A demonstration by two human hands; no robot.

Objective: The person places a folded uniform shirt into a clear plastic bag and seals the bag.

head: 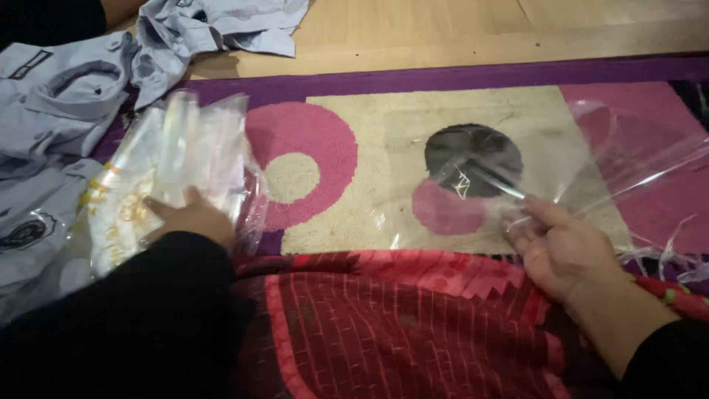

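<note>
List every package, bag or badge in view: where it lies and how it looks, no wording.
Stack of clear plastic bags: left on the rug, under the left hand; glossy, rectangular, yellow print on the lowest.
Single clear plastic bag: spread flat at the right, its near edge pinched by the right hand; see-through, creased.
Sleeve badge: far left on a grey-blue shirt; dark, rounded.
</note>
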